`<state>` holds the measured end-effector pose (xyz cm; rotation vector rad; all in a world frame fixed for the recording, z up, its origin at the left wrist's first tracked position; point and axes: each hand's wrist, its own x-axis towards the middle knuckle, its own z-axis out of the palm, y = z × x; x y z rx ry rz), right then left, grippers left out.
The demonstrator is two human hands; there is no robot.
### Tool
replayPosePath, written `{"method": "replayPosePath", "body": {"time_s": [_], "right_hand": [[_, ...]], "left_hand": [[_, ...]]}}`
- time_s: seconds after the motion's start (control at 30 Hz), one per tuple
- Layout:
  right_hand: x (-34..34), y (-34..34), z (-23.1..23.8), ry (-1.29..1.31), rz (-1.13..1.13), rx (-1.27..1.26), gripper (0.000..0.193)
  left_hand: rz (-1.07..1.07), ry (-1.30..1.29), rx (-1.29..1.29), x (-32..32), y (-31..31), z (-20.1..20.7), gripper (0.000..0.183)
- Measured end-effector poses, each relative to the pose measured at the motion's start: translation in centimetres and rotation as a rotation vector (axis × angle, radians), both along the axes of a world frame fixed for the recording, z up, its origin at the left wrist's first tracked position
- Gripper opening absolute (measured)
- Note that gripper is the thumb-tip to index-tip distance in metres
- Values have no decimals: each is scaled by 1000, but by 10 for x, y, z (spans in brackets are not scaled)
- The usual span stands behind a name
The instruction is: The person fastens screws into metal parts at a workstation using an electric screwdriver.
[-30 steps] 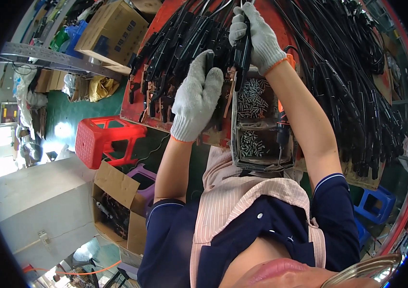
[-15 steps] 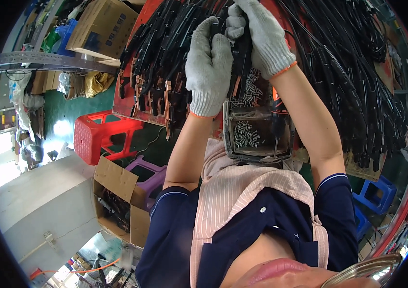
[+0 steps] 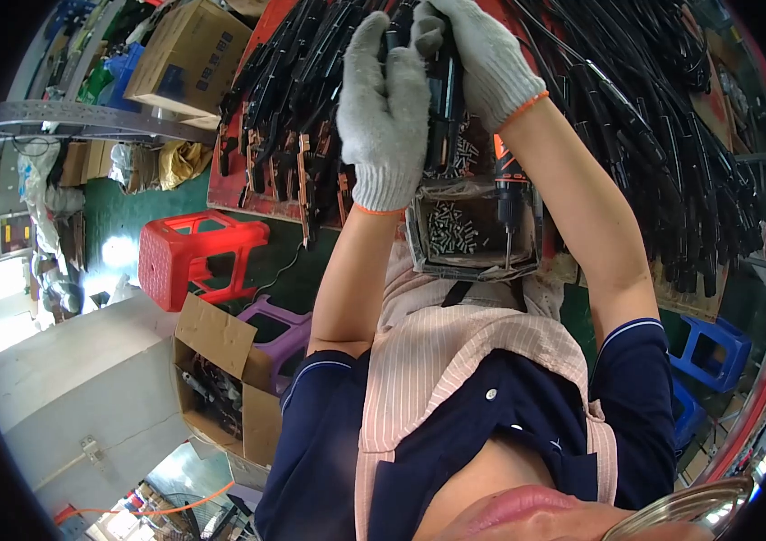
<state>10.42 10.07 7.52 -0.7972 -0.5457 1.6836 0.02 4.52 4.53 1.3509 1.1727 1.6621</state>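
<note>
While screws (image 3: 451, 230) lie in a bin (image 3: 459, 270), dark parts (image 3: 220, 389) in carton (image 3: 219, 337)

The top edge crops the cables (image 3: 662, 41) and right hand (image 3: 484, 63), which hides the driver's (image 3: 509, 180) upper end; the open carton's (image 3: 213, 332) contents are unclear

Blue chars (image 3: 214, 54) on cardbd box (image 3: 171, 56)

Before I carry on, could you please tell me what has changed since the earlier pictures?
The left hand has moved forward and slightly right, closing toward the right hand, which stays curled at a black part. Whether anything was gripped or released is unclear. The view has shifted slightly too. The driver is still at the screw bin; the red stool stays put.
</note>
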Motion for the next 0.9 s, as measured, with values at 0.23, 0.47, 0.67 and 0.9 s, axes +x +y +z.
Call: {"method": "replayPosePath", "body": {"time_s": [0.23, 0.47, 0.67, 0.9], "right_hand": [[10, 5, 5, -104, -115, 22, 24], [-26, -2, -37, 5, -258, 17, 14], [13, -31, -55, -1024, 51, 196, 80], [66, -88, -73, -1657, -324, 745, 52]], "left_hand": [[12, 220, 256, 11, 5, -17, 18], [-567, -480, -344, -6, -3, -61, 60], [-698, -523, -664, -1, -58, -41, 24], [-728, -854, -600, -7, -38, -90, 8]]}}
